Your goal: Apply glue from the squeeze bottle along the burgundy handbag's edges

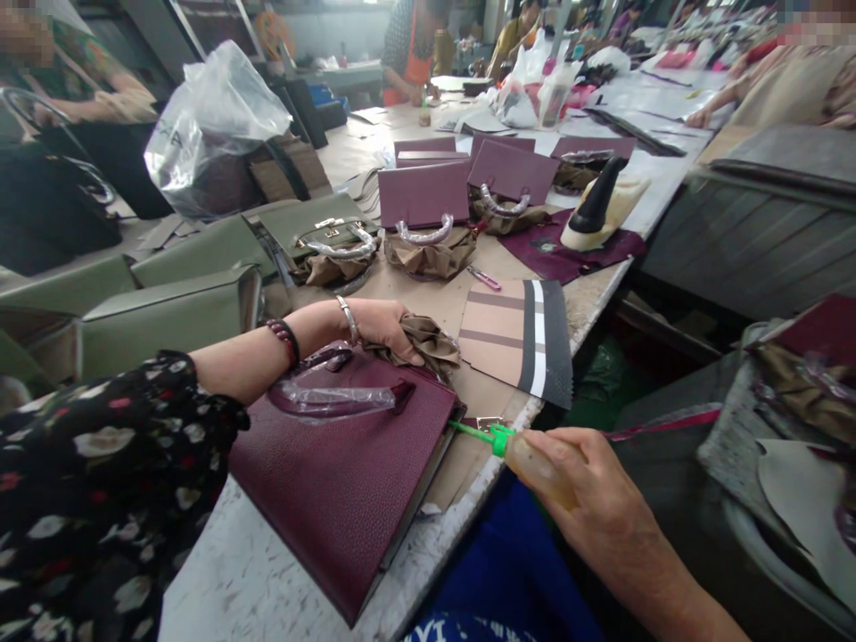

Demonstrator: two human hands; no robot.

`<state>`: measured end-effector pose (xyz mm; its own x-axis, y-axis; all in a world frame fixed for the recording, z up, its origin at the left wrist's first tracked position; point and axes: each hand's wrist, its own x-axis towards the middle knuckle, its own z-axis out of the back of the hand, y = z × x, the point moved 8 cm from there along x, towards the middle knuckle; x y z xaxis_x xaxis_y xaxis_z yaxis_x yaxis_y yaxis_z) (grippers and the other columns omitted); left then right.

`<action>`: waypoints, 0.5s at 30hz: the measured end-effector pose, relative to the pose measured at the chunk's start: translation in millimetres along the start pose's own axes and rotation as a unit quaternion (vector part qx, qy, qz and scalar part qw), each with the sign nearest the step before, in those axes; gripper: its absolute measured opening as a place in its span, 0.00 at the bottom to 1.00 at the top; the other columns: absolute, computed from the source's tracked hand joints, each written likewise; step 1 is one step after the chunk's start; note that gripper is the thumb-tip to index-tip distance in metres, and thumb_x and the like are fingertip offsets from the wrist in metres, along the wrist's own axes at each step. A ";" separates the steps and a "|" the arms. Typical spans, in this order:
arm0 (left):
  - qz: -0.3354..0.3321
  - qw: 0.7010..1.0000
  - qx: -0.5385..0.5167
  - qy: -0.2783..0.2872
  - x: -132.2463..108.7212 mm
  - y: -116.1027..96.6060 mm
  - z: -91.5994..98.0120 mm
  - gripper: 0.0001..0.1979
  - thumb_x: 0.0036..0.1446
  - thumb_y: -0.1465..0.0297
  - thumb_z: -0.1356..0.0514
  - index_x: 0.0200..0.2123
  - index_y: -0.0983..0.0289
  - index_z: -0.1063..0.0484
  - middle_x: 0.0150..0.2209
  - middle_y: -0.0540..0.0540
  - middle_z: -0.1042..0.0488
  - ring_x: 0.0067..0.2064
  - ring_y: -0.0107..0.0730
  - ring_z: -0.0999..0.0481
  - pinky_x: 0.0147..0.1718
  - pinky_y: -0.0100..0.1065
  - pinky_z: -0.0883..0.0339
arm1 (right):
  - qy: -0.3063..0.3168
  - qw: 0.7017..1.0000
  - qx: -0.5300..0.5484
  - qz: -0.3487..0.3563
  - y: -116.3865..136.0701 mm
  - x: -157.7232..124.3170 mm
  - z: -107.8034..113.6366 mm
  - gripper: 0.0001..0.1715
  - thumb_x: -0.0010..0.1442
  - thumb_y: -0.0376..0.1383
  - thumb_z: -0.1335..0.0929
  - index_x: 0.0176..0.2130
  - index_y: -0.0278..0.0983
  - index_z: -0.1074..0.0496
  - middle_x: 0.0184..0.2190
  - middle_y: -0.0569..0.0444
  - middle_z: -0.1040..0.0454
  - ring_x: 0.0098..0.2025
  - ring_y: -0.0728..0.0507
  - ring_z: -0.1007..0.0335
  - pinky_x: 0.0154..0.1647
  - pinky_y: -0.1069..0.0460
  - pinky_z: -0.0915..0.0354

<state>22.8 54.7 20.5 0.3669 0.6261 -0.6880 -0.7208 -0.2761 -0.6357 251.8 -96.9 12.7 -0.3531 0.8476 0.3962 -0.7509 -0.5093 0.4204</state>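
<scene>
A burgundy leather handbag (pixel 341 481) lies flat on the table's near edge, its handle wrapped in clear plastic (pixel 334 399). My left hand (pixel 381 325) rests at the bag's top edge, closed on a wad of brown cloth (pixel 428 343). My right hand (pixel 588 499) is off the table's edge, gripping a small glue bottle (pixel 535 464) with a green nozzle (pixel 478 435) that points at the bag's side. A burgundy strap (pixel 662 423) runs to the right behind that hand.
Striped material swatches (pixel 522 334) lie beside the bag. Several burgundy bags (pixel 424 192) and olive green bags (pixel 160 316) stand farther along the table. A plastic sack (pixel 214 125) sits at the left. Other people work at the far end and sides.
</scene>
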 end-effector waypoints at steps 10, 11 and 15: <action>-0.007 1.000 0.003 0.002 -0.9 -1.7 -2.0 0.20 0.26 0.68 0.30 0.30 0.66 0.24 0.27 0.49 0.24 0.28 0.29 0.29 0.32 0.30 0.33 | 0.056 0.998 0.040 -0.011 11.2 -15.1 -15.2 0.16 0.62 0.33 0.38 0.50 0.42 0.35 0.41 0.49 0.36 0.41 0.43 0.32 0.39 0.48 0.29; -0.005 1.000 0.005 0.001 -1.1 -1.9 -2.0 0.20 0.26 0.68 0.30 0.29 0.66 0.24 0.27 0.49 0.24 0.28 0.29 0.29 0.32 0.30 0.33 | 0.037 0.999 0.027 -0.020 4.4 -10.9 -11.0 0.17 0.62 0.33 0.37 0.51 0.41 0.35 0.42 0.49 0.36 0.41 0.42 0.33 0.41 0.47 0.30; -0.001 1.000 0.005 -0.003 -1.7 -2.4 -1.7 0.20 0.26 0.68 0.30 0.29 0.66 0.25 0.26 0.48 0.25 0.27 0.29 0.29 0.30 0.30 0.33 | -0.008 1.000 0.000 -0.017 -5.6 1.2 0.3 0.19 0.61 0.33 0.36 0.52 0.40 0.36 0.42 0.47 0.37 0.42 0.41 0.34 0.44 0.43 0.31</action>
<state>24.9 53.0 22.6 0.3644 0.6310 -0.6849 -0.7262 -0.2679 -0.6332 255.7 -93.1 11.1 -0.3194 0.8617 0.3943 -0.7619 -0.4809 0.4339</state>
